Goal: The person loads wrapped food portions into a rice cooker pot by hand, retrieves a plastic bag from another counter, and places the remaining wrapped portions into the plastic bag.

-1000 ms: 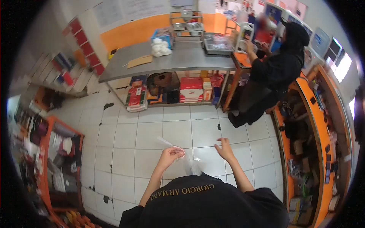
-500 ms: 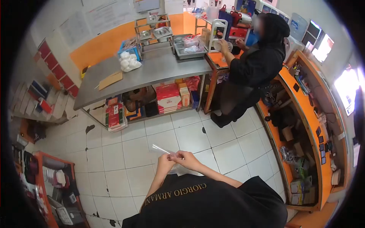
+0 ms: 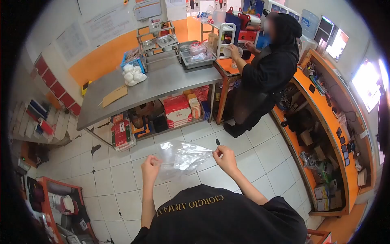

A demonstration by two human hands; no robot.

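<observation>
A clear plastic bag (image 3: 185,156) is spread between my two hands above the tiled floor. My left hand (image 3: 151,166) pinches its left edge, with the fingers closed. At the opposite side, my right hand (image 3: 225,158) grips a corner and pulls the film into taut creases. The bag looks flat, and the floor tiles show through it. Both forearms reach forward from my black shirt (image 3: 219,219).
Ahead stands a steel table (image 3: 162,79) with a bag of white balls (image 3: 133,75), a cardboard piece (image 3: 115,96) and a metal tray (image 3: 197,60). A co-worker (image 3: 266,69) in black handles a clear container at the orange counter (image 3: 227,66). Orange shelving (image 3: 325,150) lines the right.
My hands have moved apart from being close together. The plastic, bunched narrow before, is now opened out wide between them. The view has shifted slightly.
</observation>
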